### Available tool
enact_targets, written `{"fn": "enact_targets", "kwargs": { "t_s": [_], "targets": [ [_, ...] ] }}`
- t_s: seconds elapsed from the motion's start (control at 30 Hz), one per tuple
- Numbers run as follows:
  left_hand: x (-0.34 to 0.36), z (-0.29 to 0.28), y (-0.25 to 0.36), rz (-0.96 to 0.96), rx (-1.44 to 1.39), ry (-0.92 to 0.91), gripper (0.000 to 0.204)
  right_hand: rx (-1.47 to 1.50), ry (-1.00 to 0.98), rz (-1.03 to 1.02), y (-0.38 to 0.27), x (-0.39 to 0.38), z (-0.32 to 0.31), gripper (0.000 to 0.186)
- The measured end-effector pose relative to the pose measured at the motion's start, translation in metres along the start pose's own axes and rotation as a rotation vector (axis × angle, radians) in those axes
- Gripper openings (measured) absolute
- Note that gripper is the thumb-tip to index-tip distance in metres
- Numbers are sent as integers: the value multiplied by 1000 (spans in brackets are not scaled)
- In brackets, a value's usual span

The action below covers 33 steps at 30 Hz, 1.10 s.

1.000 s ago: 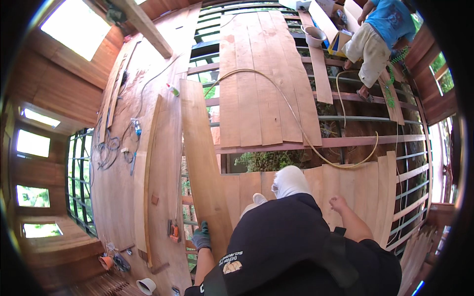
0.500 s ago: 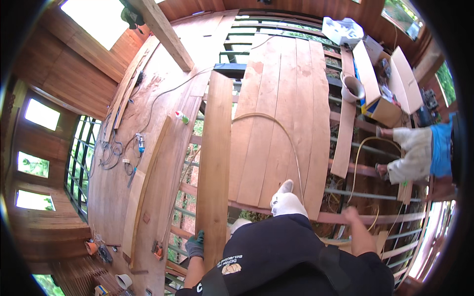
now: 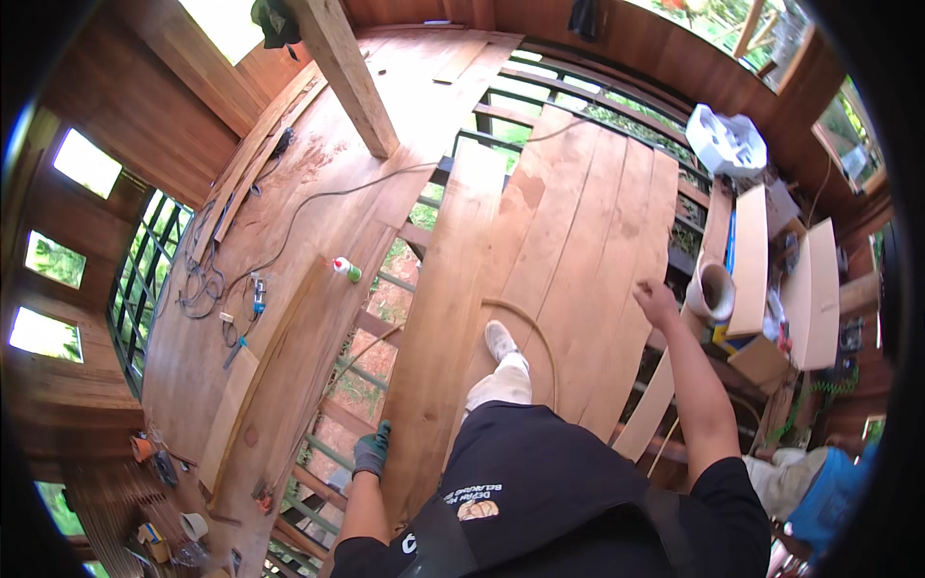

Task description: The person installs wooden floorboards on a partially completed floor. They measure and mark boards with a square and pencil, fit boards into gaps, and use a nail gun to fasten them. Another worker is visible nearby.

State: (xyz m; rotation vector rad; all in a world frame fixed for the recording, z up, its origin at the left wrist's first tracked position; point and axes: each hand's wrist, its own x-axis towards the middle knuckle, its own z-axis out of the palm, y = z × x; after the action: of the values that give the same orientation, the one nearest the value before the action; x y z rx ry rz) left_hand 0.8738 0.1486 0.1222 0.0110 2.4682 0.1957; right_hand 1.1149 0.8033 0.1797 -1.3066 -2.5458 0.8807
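the gloved left hand (image 3: pixel 370 451), the nearer one, gripped the long plank (image 3: pixel 448 308) at its left edge; its long axis ran far and slightly right from there. the right hand (image 3: pixel 656 302) (loosely closed, empty) hung well right.

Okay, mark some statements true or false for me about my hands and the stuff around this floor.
1. The gloved left hand is at the left edge of the long board. True.
2. The right hand wears a glove too. False: it is bare.
3. The bottle is left of the long board. True.
4. The bucket is left of the long board. False: it is to the right.
5. Another person's blue top shows at lower right. True.
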Motion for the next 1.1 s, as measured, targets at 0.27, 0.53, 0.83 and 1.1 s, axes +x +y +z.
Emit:
{"fn": "enact_targets", "kwargs": {
  "t_s": [0.27,0.53,0.83,1.1],
  "targets": [
    [141,-80,145,35,-64,-165,94,235,-526,318,-39,126,125,43],
    [178,-126,304,-34,-59,-339,91,877,-563,780,-225,281,241,68],
    [251,-58,437,-277,-32,-583,91,944,-372,841,-89,393,384,36],
    [330,-54,503,-313,22,-583,90,1059,-471,969,-83,491,418,32]
  ]
}}
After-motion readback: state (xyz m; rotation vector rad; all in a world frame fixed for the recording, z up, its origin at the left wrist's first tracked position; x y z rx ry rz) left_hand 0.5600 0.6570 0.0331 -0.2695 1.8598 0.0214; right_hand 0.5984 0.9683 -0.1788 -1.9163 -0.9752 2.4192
